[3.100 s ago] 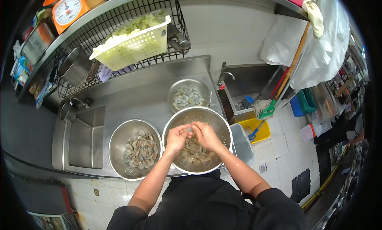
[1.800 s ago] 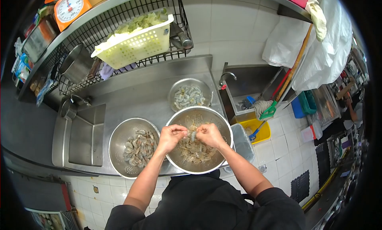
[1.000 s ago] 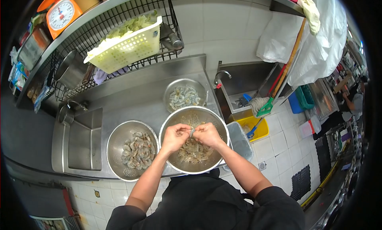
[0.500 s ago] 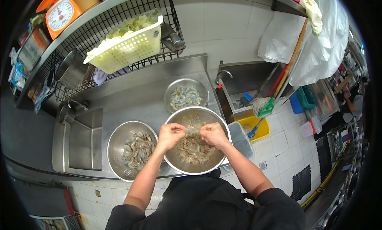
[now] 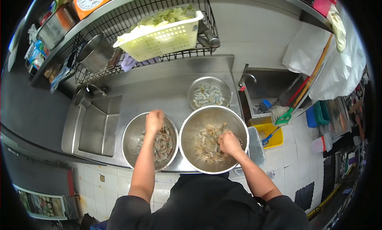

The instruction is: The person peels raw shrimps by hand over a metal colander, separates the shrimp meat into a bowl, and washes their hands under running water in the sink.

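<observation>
Looking down through my head view, I find the right colander (image 5: pixel 191 139) at the worktop's (image 5: pixel 137 98) front edge, by the right corner; whether it overhangs, I cannot tell. Pressing on its near rim could tip it or make it slide. My right hand (image 5: pixel 230 143) is down in it, fingers drawn narrow at the heap of shells (image 5: pixel 206 141), with something small and greyish by the fingertips; I cannot tell whether it is gripped.

Beside it, also along the front edge, the left colander (image 5: pixel 130 140) holds whole shrimp (image 5: pixel 163 144). My left hand (image 5: pixel 155 120) is over its far part, fingers curled in; I cannot see whether they hold anything. A loose grip on wet shrimp could let one slip, and sharp bits could prick a fingertip. With the rims so close, stray shells could fall into the wrong colander.

Farther off, near the back right, the small bowl (image 5: pixel 198 83) of peeled shrimp (image 5: pixel 207 95) sits just behind the right colander. A shove backward could knock it.
</observation>
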Available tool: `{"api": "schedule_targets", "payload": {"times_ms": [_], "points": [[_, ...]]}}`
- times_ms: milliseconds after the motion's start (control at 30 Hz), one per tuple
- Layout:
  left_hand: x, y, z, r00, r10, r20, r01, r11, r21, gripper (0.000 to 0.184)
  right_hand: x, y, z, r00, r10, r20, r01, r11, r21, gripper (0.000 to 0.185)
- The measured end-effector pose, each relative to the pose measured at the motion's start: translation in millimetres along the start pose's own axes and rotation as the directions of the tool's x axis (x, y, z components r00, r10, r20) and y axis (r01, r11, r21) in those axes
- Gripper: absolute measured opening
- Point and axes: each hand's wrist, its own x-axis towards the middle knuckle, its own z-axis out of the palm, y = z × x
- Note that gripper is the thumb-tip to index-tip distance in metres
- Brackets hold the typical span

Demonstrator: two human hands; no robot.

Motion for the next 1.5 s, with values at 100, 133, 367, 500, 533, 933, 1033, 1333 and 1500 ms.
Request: {"api": "schedule_targets", "payload": {"times_ms": [100,133,367,500,533,933,1033,1333,1500], "points": [[-40,-66,-16,0.933,-0.317,0.171,0.164,0.796,0.582,0.022,-1,-24,-8,0.999,0.021,-0.041,-0.020,1.000,0.015,0.021],[-54,-77,-17,0.932,-0.325,0.161,0.175,0.793,0.584,0.022,1,-28,-7,0.999,0.009,-0.036,-0.008,1.000,0.015,0.021],[-80,-106,-16,0.964,-0.217,0.155,0.117,0.866,0.487,0.019,12,-58,-5,0.996,-0.080,0.028,0.076,0.990,0.121,0.023],[-75,-56,-42,0.964,-0.243,-0.105,0.249,0.967,0.049,0.020,23,-83,1,0.962,-0.272,-0.009,0.267,0.935,0.232,0.024],[-73,-41,-46,0.966,-0.239,-0.102,0.245,0.968,0.050,0.020,24,-92,5,0.963,-0.268,-0.013,0.263,0.936,0.232,0.024],[-77,121,8,0.983,-0.059,0.173,0.166,0.681,-0.713,0.021,28,-109,-6,0.870,-0.401,-0.286,0.417,0.909,-0.004,0.017],[-84,138,11,0.977,0.069,0.201,0.025,0.901,-0.432,0.028,25,-96,-14,0.882,-0.413,-0.225,0.412,0.910,-0.056,0.017],[-85,157,53,0.938,0.319,0.139,-0.241,0.883,-0.402,0.029,17,-60,-15,0.882,-0.440,-0.166,0.442,0.897,-0.028,0.016],[-88,150,80,0.927,0.209,0.311,-0.112,0.947,-0.302,0.027,4,-51,-5,0.961,-0.226,-0.157,0.214,0.973,-0.091,0.018]]}}
